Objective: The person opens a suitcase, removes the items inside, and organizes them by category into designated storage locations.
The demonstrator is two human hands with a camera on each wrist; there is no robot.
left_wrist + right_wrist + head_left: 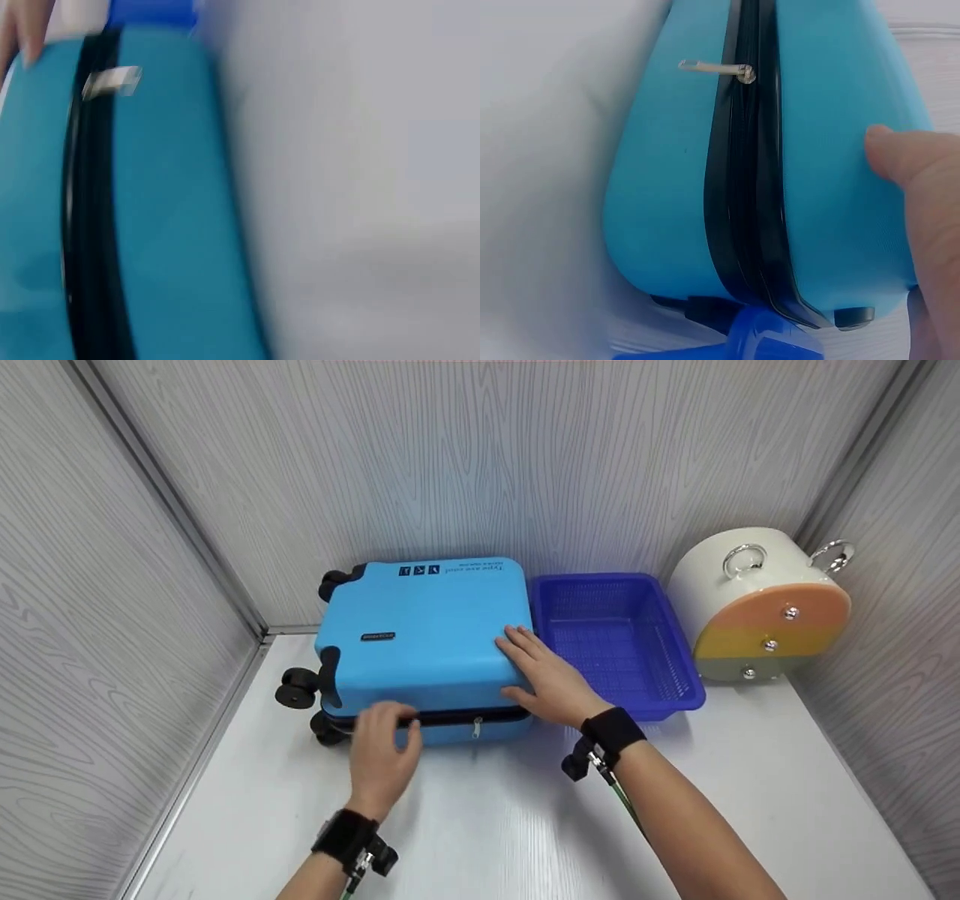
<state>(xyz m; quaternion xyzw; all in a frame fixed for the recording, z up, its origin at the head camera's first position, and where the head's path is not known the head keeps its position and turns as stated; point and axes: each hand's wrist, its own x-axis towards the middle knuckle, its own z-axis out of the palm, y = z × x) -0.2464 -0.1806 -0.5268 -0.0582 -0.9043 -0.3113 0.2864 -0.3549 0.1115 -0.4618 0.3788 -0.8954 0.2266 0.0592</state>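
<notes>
A light-blue hard-shell suitcase (435,622) lies flat on the white table, its black wheels on the left. My right hand (551,679) rests with spread fingers on the lid's right front corner; its thumb (892,154) presses the shell in the right wrist view. Close to the front seam is my left hand (382,757), fingers bent slightly and nothing visible in them; whether it touches the case I cannot tell. The zipper pull (712,68) sits on the black seam at the front, right of the left hand. The left wrist view is blurred.
A blue plastic basket (679,660) stands against the suitcase's right side. Farther right is a cream drum-shaped box (697,562) with orange, yellow and green stripes, silver knobs and ring handles. Grey wood-grain panels (480,457) enclose the table at the back and both sides.
</notes>
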